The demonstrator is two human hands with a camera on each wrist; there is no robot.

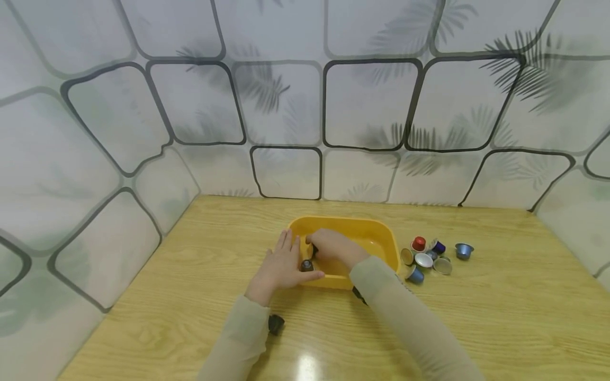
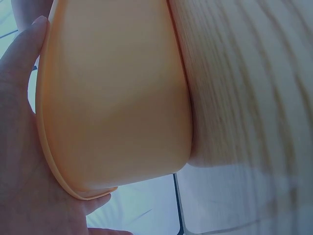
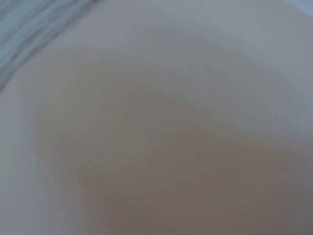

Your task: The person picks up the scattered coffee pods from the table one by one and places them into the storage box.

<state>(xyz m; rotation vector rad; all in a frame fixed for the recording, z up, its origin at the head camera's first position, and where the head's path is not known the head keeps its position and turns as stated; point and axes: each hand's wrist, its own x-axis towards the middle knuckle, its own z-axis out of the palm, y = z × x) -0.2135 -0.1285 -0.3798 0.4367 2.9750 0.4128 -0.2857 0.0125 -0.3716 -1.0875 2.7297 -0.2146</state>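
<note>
Closest to the camera, two pale sleeves [image 1: 414, 312] cross the counter [image 1: 514, 301], with a dark object [image 1: 276, 324] beside the left one, partly hidden. The left hand [image 1: 281, 267] lies spread on the left end of a yellow tray [image 1: 343, 218], its thumb over the near side. Inside the tray, the right hand [image 1: 333, 247] curls its fingers and seems to pinch a dark piece [image 1: 314, 250], mostly covered by the hand itself. A dark capsule [image 1: 307, 265] sits in the tray's near left corner, close to the left thumb. The right forearm blocks part of the near rim. Right of the tray, capsules cluster, one red [image 1: 419, 243], with a blue capsule [image 1: 464, 251] slightly apart. The right wrist view is blurred.
</note>
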